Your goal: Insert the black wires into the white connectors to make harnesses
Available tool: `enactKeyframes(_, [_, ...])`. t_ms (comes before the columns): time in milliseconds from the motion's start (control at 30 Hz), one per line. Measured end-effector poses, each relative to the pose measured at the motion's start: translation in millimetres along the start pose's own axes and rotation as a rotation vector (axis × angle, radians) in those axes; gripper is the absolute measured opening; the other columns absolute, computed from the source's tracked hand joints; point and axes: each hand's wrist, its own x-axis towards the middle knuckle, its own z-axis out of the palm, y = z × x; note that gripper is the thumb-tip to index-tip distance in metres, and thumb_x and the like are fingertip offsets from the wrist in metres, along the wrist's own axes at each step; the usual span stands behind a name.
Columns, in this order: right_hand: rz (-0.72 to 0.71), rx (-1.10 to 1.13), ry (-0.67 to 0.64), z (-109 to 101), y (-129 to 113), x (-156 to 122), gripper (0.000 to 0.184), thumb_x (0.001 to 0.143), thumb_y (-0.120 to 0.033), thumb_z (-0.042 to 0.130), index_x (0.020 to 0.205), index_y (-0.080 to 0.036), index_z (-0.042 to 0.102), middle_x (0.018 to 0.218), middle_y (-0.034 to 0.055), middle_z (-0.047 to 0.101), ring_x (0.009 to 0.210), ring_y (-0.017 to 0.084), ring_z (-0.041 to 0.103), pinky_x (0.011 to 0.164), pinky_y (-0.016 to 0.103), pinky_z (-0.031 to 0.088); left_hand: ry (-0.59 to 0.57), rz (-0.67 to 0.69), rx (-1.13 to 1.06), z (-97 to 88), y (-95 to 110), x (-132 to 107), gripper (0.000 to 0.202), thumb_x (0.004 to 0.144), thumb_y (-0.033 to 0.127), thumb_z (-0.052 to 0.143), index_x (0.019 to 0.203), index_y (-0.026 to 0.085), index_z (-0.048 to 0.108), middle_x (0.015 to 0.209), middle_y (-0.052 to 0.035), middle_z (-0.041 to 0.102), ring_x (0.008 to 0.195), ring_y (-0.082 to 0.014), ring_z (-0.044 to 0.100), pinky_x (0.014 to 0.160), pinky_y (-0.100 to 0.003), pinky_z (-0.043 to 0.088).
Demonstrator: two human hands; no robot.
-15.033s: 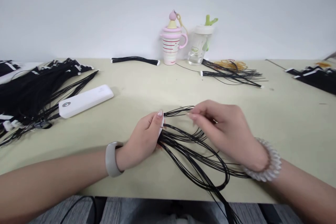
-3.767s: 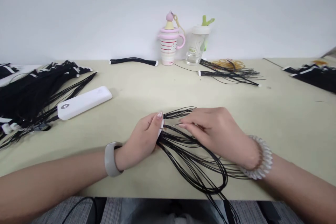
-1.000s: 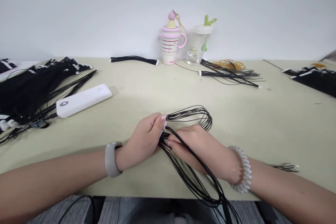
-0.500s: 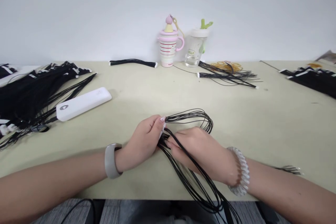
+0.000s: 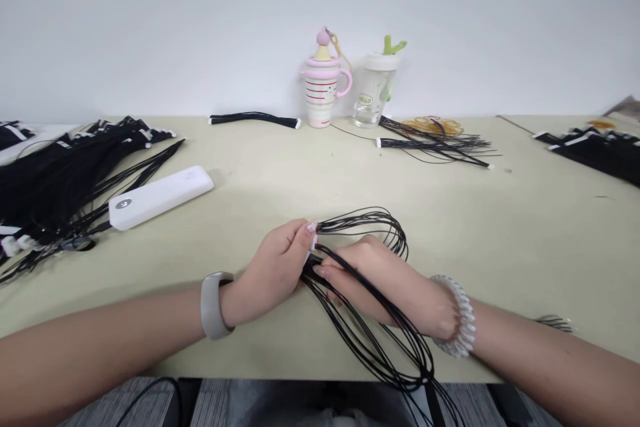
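Note:
My left hand (image 5: 283, 263) is closed round a white connector (image 5: 314, 242), its thumb pressed on top; most of the connector is hidden. Thin black wires (image 5: 383, 220) run from the connector, looping to the right on the table and hanging in a bundle past the front edge. My right hand (image 5: 377, 280) pinches some of these wires close to the connector, thumb against fingers. Several strands cross over the back of the right hand. What lies right at its fingertips is partly covered.
A pile of black wire harnesses (image 5: 45, 173) lies at the left beside a white power bank (image 5: 160, 198). Along the wall stand a pink-lidded cup (image 5: 320, 97) and a clear tumbler (image 5: 373, 93). More harnesses (image 5: 600, 153) lie at the right, near the edge.
My right hand has shifted slightly, and its wrist sits a little higher. The hanging wires have spread and swung somewhat to the right. My left hand keeps its hold.

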Motion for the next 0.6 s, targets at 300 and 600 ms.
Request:
enactKeyframes(300, [0.012,-0.094,-0.005,-2.7,-4.3,1.6,0.024,0.086,-0.016,0.033,0.065,-0.016,0.046,0.057,-0.0034,0.052,0.046,0.006,0.042,0.046,0.020,0.028,0.006,0.005,-0.009,-0.1,0.1,0.7,0.040,0.088,0.044,0.029,0.063,0.015,0.039,0.051,0.0035,0.038,0.051,-0.0069,0.035,0.050,-0.019,0.030])
enactKeyframes(600, [0.059,-0.201,0.104,-0.7,-3.7,-3.8,0.026,0.083,-0.026,0.040,0.059,-0.016,0.044,0.051,-0.0020,0.047,0.045,0.007,0.038,0.049,0.024,0.027,-0.003,0.002,-0.005,-0.4,1.8,0.2,0.042,0.088,0.046,0.029,0.062,0.015,0.039,0.053,0.0031,0.039,0.052,-0.0071,0.036,0.052,-0.020,0.030])
